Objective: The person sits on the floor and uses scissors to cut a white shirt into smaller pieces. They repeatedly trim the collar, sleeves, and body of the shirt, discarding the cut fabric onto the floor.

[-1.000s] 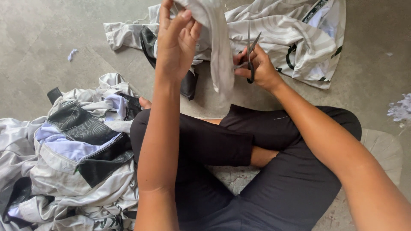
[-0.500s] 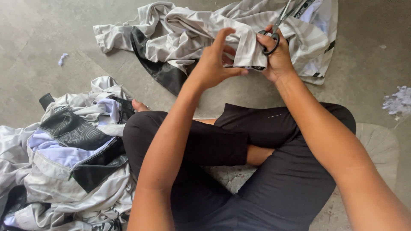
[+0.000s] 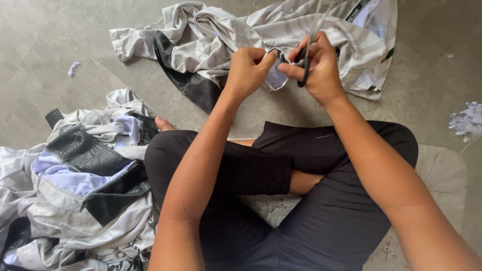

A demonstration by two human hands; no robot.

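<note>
I am watching the left hand (image 3: 246, 70) pinching a fold of the grey-and-white garment (image 3: 261, 35) taut above the floor (image 3: 60, 40), while the right hand (image 3: 319, 65) is gripping black-handled scissors (image 3: 305, 62) beside it, blades angled away; a heap of garments (image 3: 75, 190) is lying by the left knee.

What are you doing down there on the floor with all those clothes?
A person sits cross-legged on the floor. The left hand pinches a bit of a grey and white garment spread in front, and the right hand holds scissors right against that pinched spot. A pile of similar clothes lies beside the left knee, and a few small scraps lie on the floor to the right.
</note>
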